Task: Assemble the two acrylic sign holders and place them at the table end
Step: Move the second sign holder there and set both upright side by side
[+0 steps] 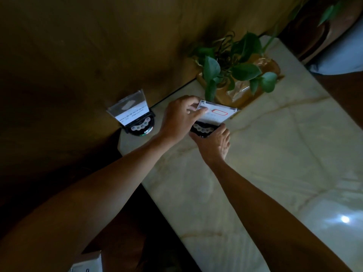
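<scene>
One acrylic sign holder (131, 110) stands upright on its round black base (140, 128) at the far left corner of the pale marble table (275, 154), untouched. A second clear acrylic panel (220, 112), with a white card bearing a red outline, sits tilted in a black base (202, 130). My left hand (179, 118) pinches the panel's left edge with thumb and fingers. My right hand (215, 144) grips the black base from below and from the right. Part of that base is hidden by my fingers.
A green leafy plant (233, 67) in a glass vase (241, 89) stands just behind the second holder, near the wooden wall. The table's left edge drops to a dark floor. A white box corner (88, 262) shows at the bottom left.
</scene>
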